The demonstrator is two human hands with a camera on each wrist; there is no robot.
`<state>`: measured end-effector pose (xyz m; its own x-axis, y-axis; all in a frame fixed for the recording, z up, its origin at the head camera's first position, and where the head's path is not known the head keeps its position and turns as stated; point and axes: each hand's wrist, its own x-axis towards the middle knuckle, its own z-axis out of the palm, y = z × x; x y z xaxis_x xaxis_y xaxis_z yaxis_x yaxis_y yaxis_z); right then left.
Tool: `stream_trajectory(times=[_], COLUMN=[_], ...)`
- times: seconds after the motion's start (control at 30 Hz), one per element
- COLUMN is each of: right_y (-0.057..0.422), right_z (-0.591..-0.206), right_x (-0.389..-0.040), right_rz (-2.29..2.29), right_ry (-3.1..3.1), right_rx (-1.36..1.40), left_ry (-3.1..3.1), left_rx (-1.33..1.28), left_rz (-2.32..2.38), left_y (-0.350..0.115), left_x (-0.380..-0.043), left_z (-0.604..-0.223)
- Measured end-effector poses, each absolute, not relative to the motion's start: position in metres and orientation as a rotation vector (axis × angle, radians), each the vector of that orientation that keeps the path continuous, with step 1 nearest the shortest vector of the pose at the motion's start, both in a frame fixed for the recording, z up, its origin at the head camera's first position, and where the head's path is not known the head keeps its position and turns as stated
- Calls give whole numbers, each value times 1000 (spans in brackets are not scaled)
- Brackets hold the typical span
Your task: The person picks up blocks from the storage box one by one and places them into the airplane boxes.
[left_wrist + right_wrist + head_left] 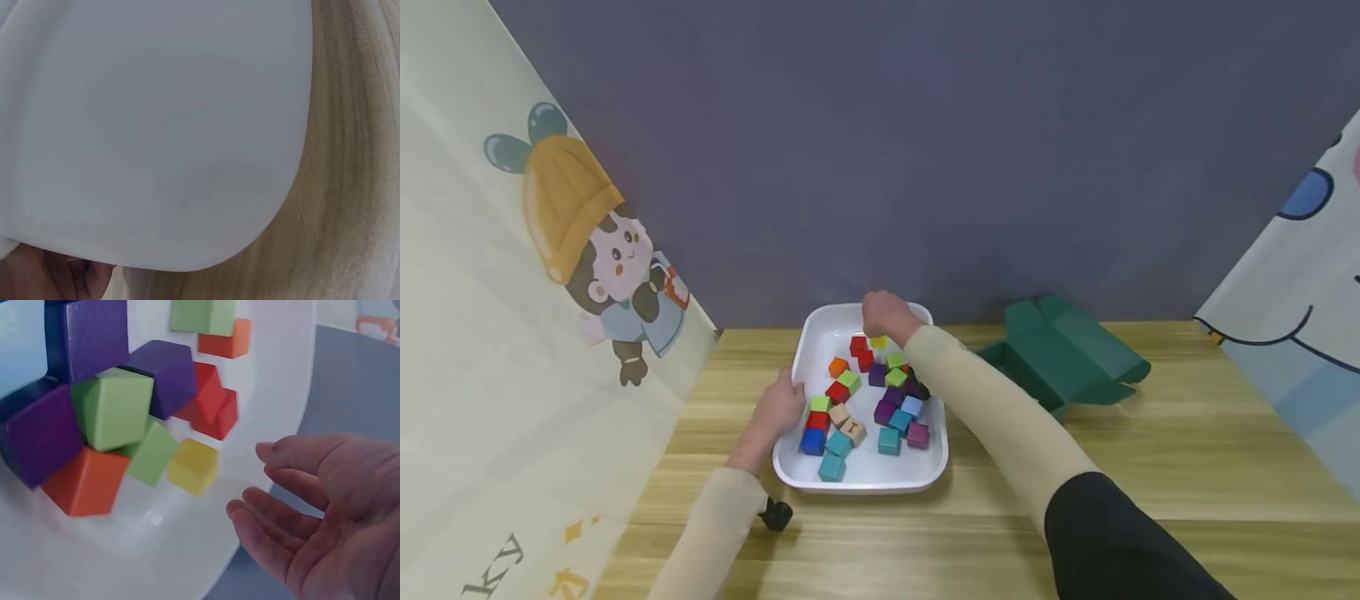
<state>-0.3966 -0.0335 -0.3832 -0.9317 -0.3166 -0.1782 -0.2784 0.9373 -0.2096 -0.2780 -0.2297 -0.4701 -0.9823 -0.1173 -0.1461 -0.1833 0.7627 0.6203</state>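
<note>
A white tray (865,471) holds several coloured cubes and stretches over the wooden table in the head view. At its left side, my left hand (780,407) grips the rim, thumb on top; the fingers curl at the edge below in the left wrist view, where the tray's outer surface (162,125) fills most of the picture. My right hand (331,512) is over the far end, fingers loosely bent and holding nothing. Nearest to it is a yellow cube (192,466), beside a light green cube (153,454) and red cubes (219,415).
A dark green box (1067,350) with raised flaps stands right of the tray, near my right forearm. Behind the table (1150,467) rises a dark grey backdrop (887,150). Printed sheets (475,333) flank both sides.
</note>
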Motion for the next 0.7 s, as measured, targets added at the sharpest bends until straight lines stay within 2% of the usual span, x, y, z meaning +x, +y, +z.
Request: stream_trajectory(times=[0.27, 0.7], right_y=[-42, -30], right_z=[-422, -443], right_x=[-412, -422], right_rz=[-141, -294], right_ry=[2917, 2958], right_rx=[-393, -394], left_ry=[2860, 2852], left_rx=[-255, -259], left_rz=[1013, 1051], left_y=[-226, -226], left_x=[-276, -277], left_z=[-468, -475])
